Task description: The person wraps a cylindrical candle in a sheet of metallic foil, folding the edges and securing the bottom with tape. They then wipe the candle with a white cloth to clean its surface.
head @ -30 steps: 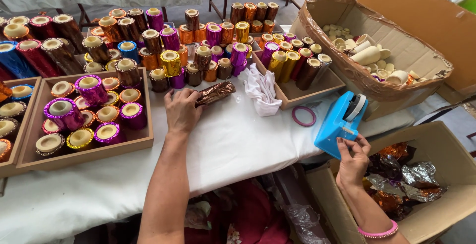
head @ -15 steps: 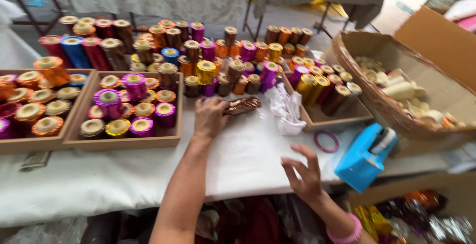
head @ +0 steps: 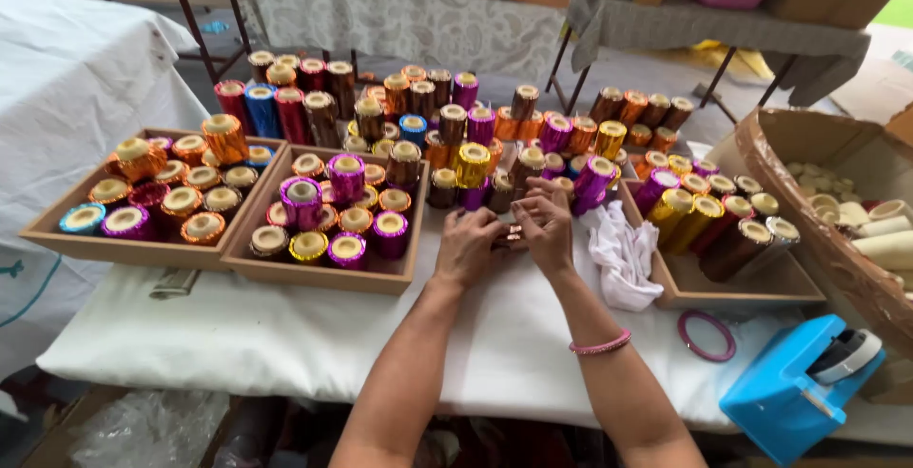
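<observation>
I see both hands closed around 1 small, shiny brown-copper foil-wrapped piece [head: 514, 236]: left hand [head: 468, 244] and right hand [head: 546, 225] meet over the white-clothed worktop [head: 285, 335], just in front of the coloured foil spools [head: 473, 164]. Fingers hide most of it; I cannot tell its long axis or heading.

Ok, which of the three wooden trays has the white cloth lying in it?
The right-hand wooden tray, next to the right hand: the white cloth lies crumpled at its near-left end. The two left trays hold only foil-wrapped rolls.
</observation>
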